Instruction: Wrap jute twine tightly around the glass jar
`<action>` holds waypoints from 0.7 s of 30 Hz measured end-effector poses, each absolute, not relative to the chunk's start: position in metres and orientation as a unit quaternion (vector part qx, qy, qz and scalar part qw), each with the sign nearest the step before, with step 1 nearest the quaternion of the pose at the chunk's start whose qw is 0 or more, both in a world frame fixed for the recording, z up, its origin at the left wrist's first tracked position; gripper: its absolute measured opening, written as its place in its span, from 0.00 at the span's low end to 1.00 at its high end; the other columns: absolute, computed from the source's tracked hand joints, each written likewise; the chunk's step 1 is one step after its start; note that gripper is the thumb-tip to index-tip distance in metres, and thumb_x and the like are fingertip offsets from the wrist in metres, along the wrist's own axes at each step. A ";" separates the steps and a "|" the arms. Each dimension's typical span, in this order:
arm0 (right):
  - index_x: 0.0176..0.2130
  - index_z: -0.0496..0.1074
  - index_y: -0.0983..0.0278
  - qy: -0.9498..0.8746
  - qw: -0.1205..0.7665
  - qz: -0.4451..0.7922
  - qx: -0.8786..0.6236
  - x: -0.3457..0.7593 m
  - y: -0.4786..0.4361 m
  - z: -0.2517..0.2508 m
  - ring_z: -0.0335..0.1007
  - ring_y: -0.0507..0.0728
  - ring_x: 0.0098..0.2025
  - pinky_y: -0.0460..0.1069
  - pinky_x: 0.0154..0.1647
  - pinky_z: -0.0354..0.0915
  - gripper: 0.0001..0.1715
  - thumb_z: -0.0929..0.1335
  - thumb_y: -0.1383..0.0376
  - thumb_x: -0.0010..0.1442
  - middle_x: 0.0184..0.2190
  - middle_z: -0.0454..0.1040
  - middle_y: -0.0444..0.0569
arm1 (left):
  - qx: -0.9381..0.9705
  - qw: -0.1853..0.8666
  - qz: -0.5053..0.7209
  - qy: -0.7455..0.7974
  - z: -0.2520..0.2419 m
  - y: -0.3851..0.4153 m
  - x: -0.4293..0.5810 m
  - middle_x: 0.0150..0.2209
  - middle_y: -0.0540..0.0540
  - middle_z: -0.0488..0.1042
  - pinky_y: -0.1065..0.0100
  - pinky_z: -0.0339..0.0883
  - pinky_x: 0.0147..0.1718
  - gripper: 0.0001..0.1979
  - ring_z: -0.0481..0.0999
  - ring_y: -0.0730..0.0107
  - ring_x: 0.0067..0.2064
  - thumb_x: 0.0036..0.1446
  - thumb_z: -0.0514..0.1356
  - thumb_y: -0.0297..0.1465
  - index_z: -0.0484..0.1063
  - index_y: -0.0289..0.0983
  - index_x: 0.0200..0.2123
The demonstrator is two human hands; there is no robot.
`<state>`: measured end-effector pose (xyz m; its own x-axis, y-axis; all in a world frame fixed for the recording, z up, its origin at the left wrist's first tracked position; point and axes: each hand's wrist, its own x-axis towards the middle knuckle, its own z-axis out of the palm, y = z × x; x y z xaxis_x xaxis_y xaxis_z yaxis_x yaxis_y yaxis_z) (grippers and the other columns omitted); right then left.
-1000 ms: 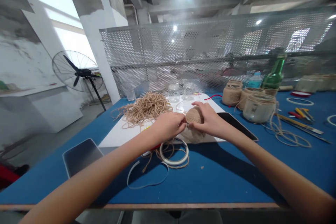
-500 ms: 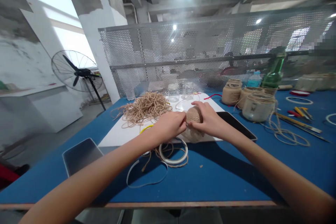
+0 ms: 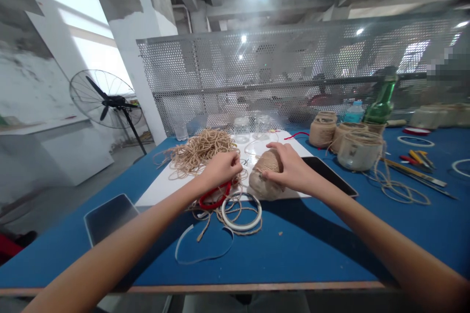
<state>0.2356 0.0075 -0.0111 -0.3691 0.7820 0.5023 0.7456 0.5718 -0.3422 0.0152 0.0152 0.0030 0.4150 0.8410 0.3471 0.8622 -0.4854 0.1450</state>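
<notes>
My right hand (image 3: 292, 168) is wrapped over a jar covered in jute twine (image 3: 263, 178) that lies on its side on a white sheet (image 3: 161, 187). My left hand (image 3: 220, 168) is closed in a pinch on a strand of twine, a short way left of the jar. Just under that hand lie a red ring (image 3: 215, 199) and a white tape roll (image 3: 242, 210) tangled with loose twine. A big heap of jute twine (image 3: 201, 149) rests behind my left hand.
Two clear glass jars (image 3: 243, 129) stand at the back of the sheet. Twine-wrapped jars (image 3: 323, 132), a green bottle (image 3: 382, 102) and pencils (image 3: 414, 159) crowd the right side. A dark tablet (image 3: 108, 215) lies front left, another (image 3: 326, 173) by my right wrist. A mesh screen backs the blue table (image 3: 312, 244).
My left hand has pulled away leftward from the jar, drawing the strand out. The red ring under it now shows. My right hand still holds the jar.
</notes>
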 end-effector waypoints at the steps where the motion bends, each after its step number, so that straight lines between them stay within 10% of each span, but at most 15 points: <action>1: 0.53 0.54 0.59 -0.827 0.317 0.028 -0.464 0.236 0.008 -0.011 0.59 0.64 0.49 0.59 0.47 0.59 0.36 0.67 0.52 0.47 0.46 0.61 0.54 | -0.832 0.048 -0.181 -0.523 0.002 0.018 0.009 0.25 0.49 0.71 0.73 0.54 0.23 0.05 0.67 0.72 0.25 0.50 0.51 0.30 0.65 0.36 0.26; 21: 0.52 0.54 0.61 -0.833 0.306 0.029 -0.461 0.235 0.007 -0.009 0.59 0.63 0.49 0.57 0.46 0.60 0.36 0.67 0.54 0.47 0.46 0.62 0.55 | -0.897 0.210 -0.127 -0.368 0.014 -0.013 0.039 0.35 0.48 0.70 0.74 0.54 0.22 0.08 0.70 0.71 0.34 0.61 0.46 0.31 0.64 0.38 0.38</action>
